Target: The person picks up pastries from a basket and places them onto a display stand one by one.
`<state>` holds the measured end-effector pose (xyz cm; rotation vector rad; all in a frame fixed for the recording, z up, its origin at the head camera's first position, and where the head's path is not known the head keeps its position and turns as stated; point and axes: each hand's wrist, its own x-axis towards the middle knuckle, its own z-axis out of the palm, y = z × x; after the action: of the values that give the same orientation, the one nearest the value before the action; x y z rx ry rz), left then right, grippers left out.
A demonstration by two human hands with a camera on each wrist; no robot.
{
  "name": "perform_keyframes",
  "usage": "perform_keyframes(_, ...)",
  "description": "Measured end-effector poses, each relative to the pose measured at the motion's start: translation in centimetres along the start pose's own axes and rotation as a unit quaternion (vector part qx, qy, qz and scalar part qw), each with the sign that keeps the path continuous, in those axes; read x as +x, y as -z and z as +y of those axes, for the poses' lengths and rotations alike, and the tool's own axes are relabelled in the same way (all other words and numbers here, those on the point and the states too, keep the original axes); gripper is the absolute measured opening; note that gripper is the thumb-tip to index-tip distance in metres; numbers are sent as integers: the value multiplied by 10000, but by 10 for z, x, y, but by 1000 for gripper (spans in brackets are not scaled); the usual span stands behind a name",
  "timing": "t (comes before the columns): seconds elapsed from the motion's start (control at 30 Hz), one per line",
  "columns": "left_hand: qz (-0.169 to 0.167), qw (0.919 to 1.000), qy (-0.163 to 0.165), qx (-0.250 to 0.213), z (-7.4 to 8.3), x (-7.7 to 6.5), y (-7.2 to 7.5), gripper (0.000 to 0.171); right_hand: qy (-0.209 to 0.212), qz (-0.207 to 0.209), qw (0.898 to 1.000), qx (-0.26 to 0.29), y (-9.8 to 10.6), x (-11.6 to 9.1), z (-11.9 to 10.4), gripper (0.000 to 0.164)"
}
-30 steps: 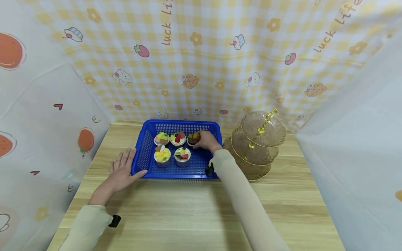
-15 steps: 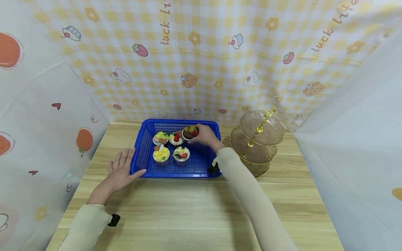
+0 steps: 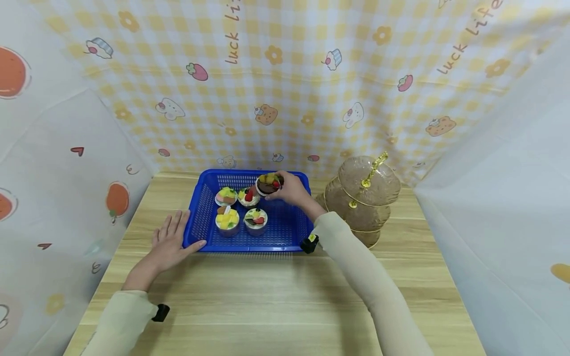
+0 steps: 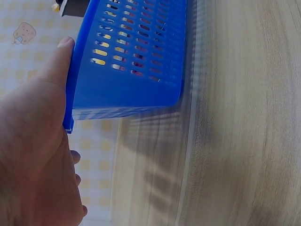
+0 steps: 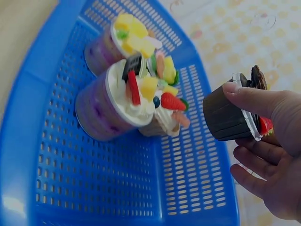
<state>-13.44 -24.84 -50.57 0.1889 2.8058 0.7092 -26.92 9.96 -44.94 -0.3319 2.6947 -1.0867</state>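
My right hand (image 3: 294,192) holds a chocolate cupcake (image 3: 267,187) in a dark paper case, raised above the back of the blue plastic basket (image 3: 285,225). In the right wrist view, the thumb presses the side of the dark case (image 5: 221,116), topped with brown and red pieces. My left hand (image 3: 171,243), fingers straight, rests against the basket's left front corner, the thumb on its rim. Inside the basket stand a mango-topped dessert cup (image 3: 228,220), a fruit-and-cream cup (image 3: 256,220), a strawberry cupcake (image 3: 248,198) and another fruit-topped cupcake (image 3: 226,196).
To the basket's right stands a three-tier cake stand (image 3: 369,188) with translucent plates and a gold handle. Both stand on a wooden table (image 3: 249,301). A yellow checked curtain (image 3: 289,89) hangs behind, and pale printed sheets flank the table.
The right hand has lifted the chocolate cupcake from the basket's floor, moving it up and slightly left. The left hand stays at the basket's corner.
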Motion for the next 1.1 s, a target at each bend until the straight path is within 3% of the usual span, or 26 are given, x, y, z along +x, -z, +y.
perform_keyframes(0.33,2,10000,-38,-52,0,1,2,107,383,225,9976,536,11,-44,-1,80)
perform_keyframes(0.57,-1,10000,-44,-29,1,1,2,106,59,563,9924,1090,27,-85,7,79)
perform_keyframes(0.7,-13,10000,-28,-66,0,1,1,107,104,840,9870,1369,42,-112,12,77)
perform_keyframes(1.1,-23,9999,-24,-117,0,0,1,107,295,1857,9786,837,102,-184,23,71)
